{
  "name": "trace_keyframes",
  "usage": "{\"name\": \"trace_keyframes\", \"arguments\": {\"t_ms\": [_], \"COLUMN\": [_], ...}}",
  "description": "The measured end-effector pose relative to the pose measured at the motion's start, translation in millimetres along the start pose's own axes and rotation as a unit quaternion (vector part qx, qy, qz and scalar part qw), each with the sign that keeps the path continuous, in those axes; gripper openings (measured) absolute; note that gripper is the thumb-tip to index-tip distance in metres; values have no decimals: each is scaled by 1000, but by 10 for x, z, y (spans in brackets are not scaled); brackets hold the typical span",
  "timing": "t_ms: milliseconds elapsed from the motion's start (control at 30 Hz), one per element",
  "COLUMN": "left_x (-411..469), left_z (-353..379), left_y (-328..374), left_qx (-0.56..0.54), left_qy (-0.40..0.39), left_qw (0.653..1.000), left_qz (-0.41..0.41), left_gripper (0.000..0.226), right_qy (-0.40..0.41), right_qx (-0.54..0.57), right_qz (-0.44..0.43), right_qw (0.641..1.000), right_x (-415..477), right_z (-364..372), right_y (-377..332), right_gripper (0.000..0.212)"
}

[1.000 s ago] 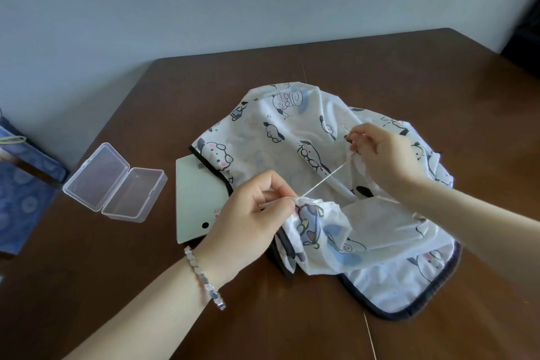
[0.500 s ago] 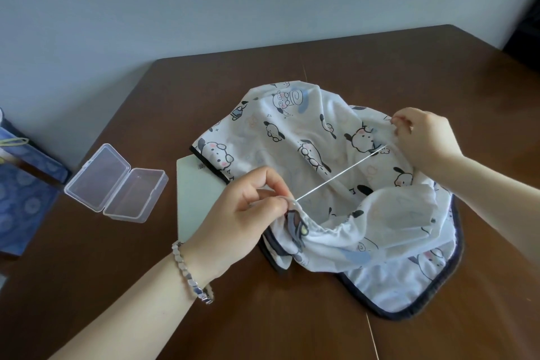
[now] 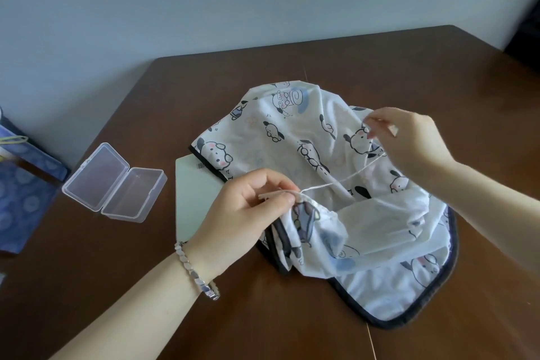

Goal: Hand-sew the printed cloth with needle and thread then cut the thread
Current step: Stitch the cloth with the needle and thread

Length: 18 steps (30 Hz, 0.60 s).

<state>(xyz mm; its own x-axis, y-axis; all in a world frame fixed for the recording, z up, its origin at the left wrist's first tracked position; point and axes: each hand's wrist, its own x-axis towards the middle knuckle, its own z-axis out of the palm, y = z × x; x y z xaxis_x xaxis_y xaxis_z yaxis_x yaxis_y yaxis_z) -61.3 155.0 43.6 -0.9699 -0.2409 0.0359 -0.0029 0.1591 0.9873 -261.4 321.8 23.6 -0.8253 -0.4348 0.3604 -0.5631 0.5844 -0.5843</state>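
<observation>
A white printed cloth (image 3: 304,131) with cartoon dogs and a dark bound edge lies bunched on the brown table. My left hand (image 3: 245,216) pinches a gathered fold of the cloth at its near left. A white thread (image 3: 342,180) runs from that pinch up and to the right to my right hand (image 3: 409,140), whose fingers hold the thread's far end above the cloth. The thread sags a little. The needle is too small to make out.
An open clear plastic box (image 3: 114,181) lies to the left. A pale green flat card (image 3: 193,199) sits partly under the cloth. A blue patterned bag (image 3: 20,184) stands at the far left, off the table (image 3: 350,67). The wall is close behind.
My right hand drew the thread out to the right, then came back a little toward the cloth, so the thread went from taut to slightly slack. My left hand kept its pinch.
</observation>
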Motion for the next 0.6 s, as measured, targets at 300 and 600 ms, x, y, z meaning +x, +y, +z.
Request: {"name": "trace_keyframes", "arguments": {"t_ms": [300, 600], "left_x": [-8, -20], "left_z": [-15, -5], "left_y": [34, 43], "left_qx": [-13, -3], "left_qy": [40, 34], "left_qw": [999, 999], "left_qz": [-2, -4], "left_gripper": [10, 11], "right_qy": [-175, -159], "right_qx": [180, 105], "right_qz": [-144, -238], "right_qw": [957, 953], "right_x": [-500, -507], "right_z": [-149, -127], "right_y": [-570, -593], "right_gripper": [34, 19]}}
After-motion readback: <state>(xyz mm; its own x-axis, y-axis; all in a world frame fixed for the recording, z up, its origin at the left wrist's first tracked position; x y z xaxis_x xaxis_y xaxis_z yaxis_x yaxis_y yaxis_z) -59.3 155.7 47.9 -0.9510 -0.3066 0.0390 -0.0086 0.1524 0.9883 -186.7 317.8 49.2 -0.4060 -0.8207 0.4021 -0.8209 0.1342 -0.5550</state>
